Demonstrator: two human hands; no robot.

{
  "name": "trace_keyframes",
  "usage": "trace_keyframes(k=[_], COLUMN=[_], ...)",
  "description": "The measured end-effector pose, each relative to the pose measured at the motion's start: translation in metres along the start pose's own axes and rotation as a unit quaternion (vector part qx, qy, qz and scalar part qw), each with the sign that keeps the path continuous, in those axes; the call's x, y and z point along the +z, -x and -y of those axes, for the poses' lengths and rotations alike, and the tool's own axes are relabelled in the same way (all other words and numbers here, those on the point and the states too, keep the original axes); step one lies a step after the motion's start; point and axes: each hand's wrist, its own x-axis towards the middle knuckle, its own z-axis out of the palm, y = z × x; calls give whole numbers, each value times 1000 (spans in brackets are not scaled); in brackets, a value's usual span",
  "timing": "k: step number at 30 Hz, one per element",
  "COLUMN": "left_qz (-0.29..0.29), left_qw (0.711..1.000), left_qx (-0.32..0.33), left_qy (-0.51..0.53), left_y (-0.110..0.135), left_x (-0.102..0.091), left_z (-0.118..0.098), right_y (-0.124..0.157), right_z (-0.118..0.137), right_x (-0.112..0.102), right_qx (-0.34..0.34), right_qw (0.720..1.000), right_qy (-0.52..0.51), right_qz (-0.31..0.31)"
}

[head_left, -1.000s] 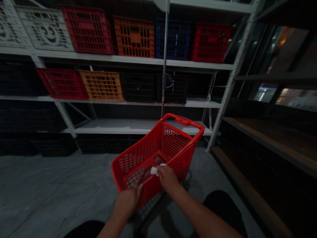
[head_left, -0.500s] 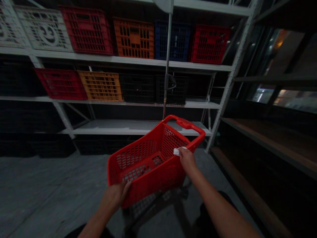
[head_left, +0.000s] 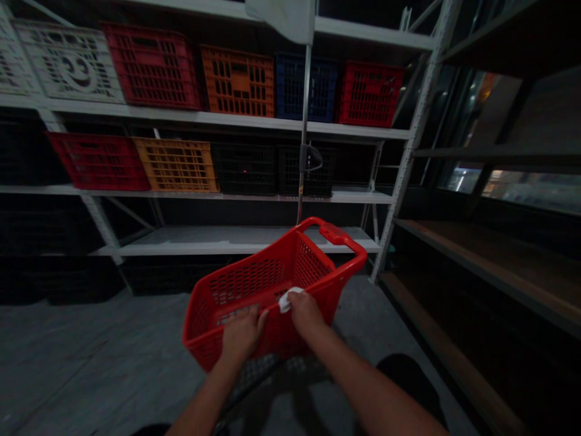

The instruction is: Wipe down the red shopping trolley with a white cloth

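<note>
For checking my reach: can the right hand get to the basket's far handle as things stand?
Probably yes. The right hand holds a white cloth at the basket's rim, and only open space above the basket lies between it and the far handle.

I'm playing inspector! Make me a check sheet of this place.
Surface: grey concrete floor.
Job's things: red plastic basket trolley; white cloth.
Clutter: black crates on the lower shelf.
Hands: left hand on the basket's near rim; right hand pinching the cloth at the rim.
Cables: nothing seen.
Surroundings: white metal shelves holding red crates, an orange crate and a blue crate.
</note>
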Motion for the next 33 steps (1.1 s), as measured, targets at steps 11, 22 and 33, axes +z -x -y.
trace_keyframes(k=[11, 22, 33], left_qz=[-12, 21, 32], left_qw=[999, 993, 996], left_qx=[33, 81, 63], left_qy=[1, 86, 58], left_y=[6, -27, -45], left_x=[1, -31, -13], left_z=[27, -53, -75], right_y=[1, 21, 35], right_z=[-83, -34, -72], right_x=[-134, -59, -54], right_qx=[142, -29, -6], right_qw=[966, 987, 934], right_qy=[189, 72, -14], right_qz=[-101, -142, -358])
